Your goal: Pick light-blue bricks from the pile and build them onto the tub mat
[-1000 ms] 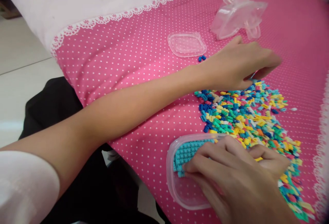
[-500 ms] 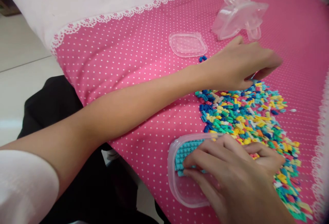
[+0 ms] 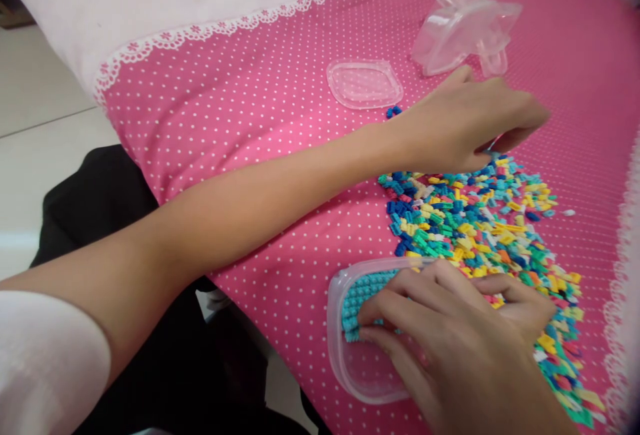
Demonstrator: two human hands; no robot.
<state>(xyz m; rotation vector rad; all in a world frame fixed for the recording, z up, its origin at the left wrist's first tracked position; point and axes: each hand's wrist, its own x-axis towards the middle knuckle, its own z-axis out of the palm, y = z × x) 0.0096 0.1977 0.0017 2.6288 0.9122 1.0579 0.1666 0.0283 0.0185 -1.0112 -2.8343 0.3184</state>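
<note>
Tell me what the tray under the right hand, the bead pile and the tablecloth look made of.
Tray: clear glossy plastic, see-through with rim glints. Bead pile: probably matte moulded plastic, solid bright colours. Tablecloth: likely fabric, printed dots, lace edging.

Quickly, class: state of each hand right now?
Left hand: fingers curled at the bead pile; grip cannot be told.
Right hand: open, flat on the clear tray.

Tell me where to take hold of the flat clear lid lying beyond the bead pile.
Probably best to pinch the flat clear lid by its raised rim at the left edge, coming from the left. It lies flat on the pink cloth, so only the rim offers purchase. The left hand and a few blue beads crowd its near-right side.
</note>
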